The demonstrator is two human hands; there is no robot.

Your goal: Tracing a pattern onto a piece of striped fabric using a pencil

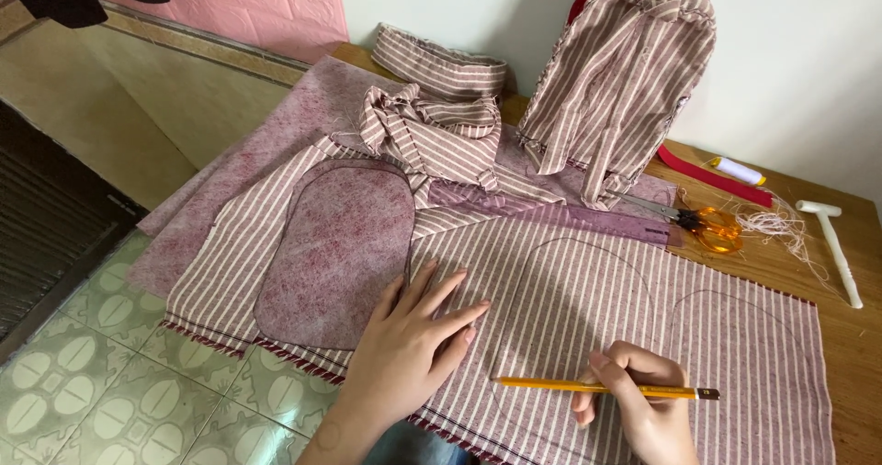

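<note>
My left hand point(409, 345) lies flat, fingers spread, on a striped maroon-and-white cloth point(735, 336) spread over the table. It rests just right of a rounded maroon felt pattern piece point(335, 249) lying on the cloth. My right hand point(643, 405) holds a yellow pencil point(551, 385) that lies nearly level, its tip pointing left at a drawn rounded outline point(574, 281) on the cloth. A second drawn outline shows further right.
A clear purple ruler point(560, 212) crosses the cloth behind the outlines. Orange-handled scissors point(707, 226), loose thread, a white spool and a white tool point(831, 244) lie on the wooden table at right. A striped backpack shell point(625, 79) and bundled striped pieces stand at the back.
</note>
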